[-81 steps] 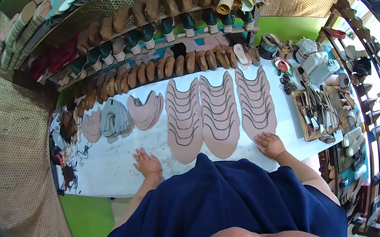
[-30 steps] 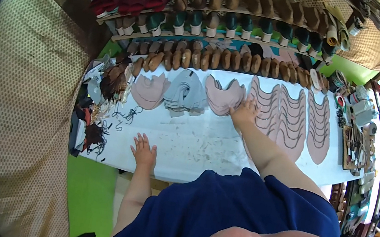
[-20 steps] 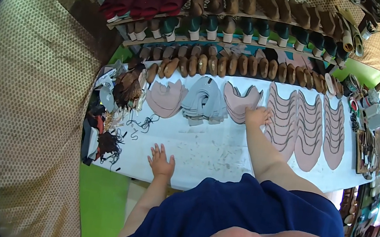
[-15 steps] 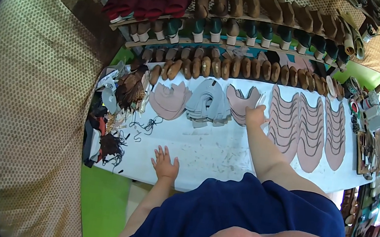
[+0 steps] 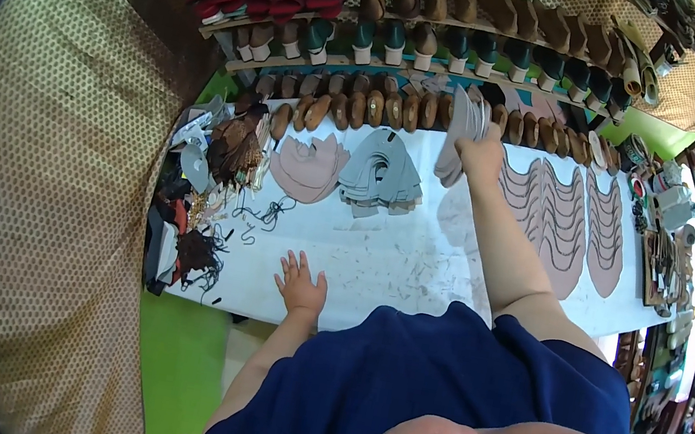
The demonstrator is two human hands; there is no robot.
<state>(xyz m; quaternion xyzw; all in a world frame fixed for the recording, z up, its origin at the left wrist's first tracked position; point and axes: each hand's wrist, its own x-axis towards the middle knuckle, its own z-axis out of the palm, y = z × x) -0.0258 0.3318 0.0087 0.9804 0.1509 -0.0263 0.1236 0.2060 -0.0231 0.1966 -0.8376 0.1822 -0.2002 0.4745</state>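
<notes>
My right hand point(image 5: 479, 154) grips a stack of shoe upper pieces point(image 5: 456, 139), raised above the table and tilted on edge, with pale undersides showing. Close to the front edge, my left hand point(image 5: 301, 285) rests on the white tabletop with its fingers spread and nothing in it. Left of the lifted stack lies a fanned pile of grey-blue upper pieces point(image 5: 381, 172); farther left is a pile of pinkish-beige pieces point(image 5: 306, 164). To the right of my right arm, overlapping rows of pinkish-beige pieces point(image 5: 562, 225) with dark curved edges are laid out.
Brown shoe lasts point(image 5: 375, 109) line the table's back edge. Shelves above carry more lasts and white-heeled green shoes point(image 5: 363, 40). Scraps and dark cords point(image 5: 199, 252) clutter the left end; tools and containers point(image 5: 674, 216) crowd the right end. A patterned curtain point(image 5: 61, 169) hangs at left.
The pinkish-beige stack beside my right hand has come up off the table and turned on edge in its grip. My left hand stays spread on the tabletop.
</notes>
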